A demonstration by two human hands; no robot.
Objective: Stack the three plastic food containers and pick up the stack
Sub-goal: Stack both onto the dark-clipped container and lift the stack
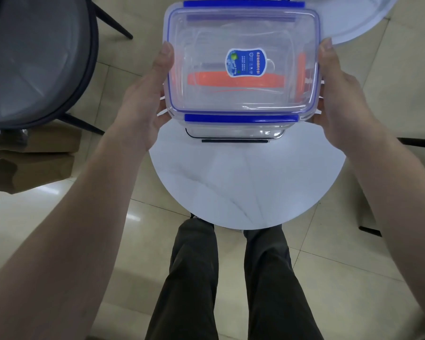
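Note:
A clear plastic container with blue clips and a blue label (241,62) is on top of the stack, held above the round white table (245,182). Through its clear walls an orange-clipped container (233,81) shows below it. A black-rimmed clear container (233,134) sticks out at the bottom of the stack. My left hand (145,99) presses the stack's left side, thumb up along the blue lid's edge. My right hand (339,94) grips the right side the same way. Whether the bottom container touches the table cannot be told.
A grey round chair (35,60) with black legs stands to the left, with a brown paper bag (30,158) on the tiled floor beside it. Another white table edge (358,25) is at the top right. My legs (231,278) stand against the table's near edge.

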